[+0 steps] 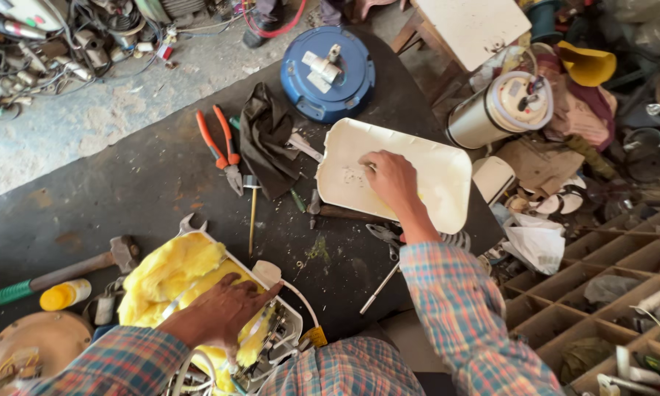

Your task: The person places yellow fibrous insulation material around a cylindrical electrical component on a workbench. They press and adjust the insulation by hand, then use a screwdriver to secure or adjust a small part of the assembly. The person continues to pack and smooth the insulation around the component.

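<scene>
Left hand (216, 312) flat on yellow insulation (172, 275); right hand (390, 178) fingertips pinching bits in cream tray (447, 176). Best pick slowly, keeping tray level.

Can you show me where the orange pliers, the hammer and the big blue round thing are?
orange pliers (223, 149): head view, on the orange handles near the pivot.
hammer (66, 273): head view, on the wooden handle, left of the metal head.
blue round thing (328, 73): head view, on its blue top beside the pale fitting.

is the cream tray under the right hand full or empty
Nearly empty: the cream tray shows bare inside, with only small specks beside the right hand resting in it.
</scene>
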{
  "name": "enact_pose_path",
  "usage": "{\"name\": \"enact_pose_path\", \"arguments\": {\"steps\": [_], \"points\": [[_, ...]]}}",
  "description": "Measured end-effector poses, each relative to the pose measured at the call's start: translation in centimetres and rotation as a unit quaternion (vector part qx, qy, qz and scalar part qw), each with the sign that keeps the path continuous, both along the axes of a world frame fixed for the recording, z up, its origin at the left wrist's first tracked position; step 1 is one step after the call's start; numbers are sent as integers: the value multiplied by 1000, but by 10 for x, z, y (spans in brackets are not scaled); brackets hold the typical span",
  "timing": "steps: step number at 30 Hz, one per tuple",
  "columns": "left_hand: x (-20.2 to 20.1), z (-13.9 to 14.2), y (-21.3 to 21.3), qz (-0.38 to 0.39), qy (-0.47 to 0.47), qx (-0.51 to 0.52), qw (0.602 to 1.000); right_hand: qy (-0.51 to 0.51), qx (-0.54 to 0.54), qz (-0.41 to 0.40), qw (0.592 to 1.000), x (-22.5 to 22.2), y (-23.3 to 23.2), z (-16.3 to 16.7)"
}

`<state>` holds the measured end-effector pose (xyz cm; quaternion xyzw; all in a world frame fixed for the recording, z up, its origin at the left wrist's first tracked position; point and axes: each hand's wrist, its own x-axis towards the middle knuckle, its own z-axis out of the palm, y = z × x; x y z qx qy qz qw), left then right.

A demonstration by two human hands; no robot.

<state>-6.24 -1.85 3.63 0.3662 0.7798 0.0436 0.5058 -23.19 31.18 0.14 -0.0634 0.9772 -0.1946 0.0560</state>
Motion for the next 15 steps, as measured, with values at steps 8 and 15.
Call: {"name": "enact_pose_path", "arguments": {"steps": [8,15], "points": [[2,6,-8,7,26,22,999,41,73,153,985,-29,-45,-12],[2,9,-6,-10,33,10,999,35,113,209,971,-33,-42,-8]]}}
